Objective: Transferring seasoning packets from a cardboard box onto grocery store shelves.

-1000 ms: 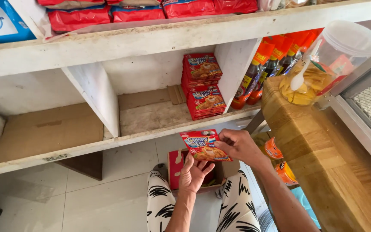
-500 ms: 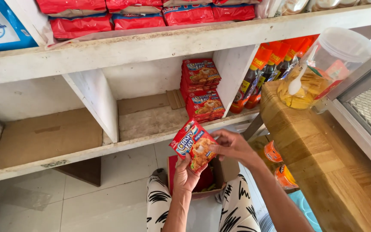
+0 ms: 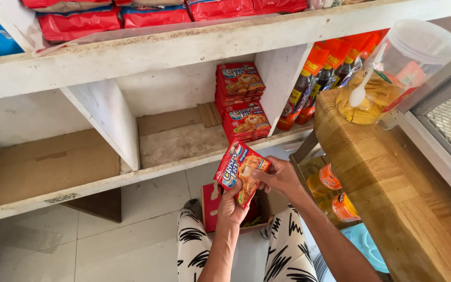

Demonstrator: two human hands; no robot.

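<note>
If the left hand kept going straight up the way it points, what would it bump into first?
Probably the front edge of the white shelf. The left hand holds the red packet from below, pointing up and forward. Past the edge stands the stack of red packets, though depth is hard to judge.

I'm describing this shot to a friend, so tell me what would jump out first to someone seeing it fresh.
First, the red food packet held low in the middle, tilted, with the left hand under it and the right hand at its right edge. Just above, a stack of matching red packets sits in the shelf's middle compartment. At right, a clear plastic jar with a white spoon inside stands on a wooden counter.
</note>
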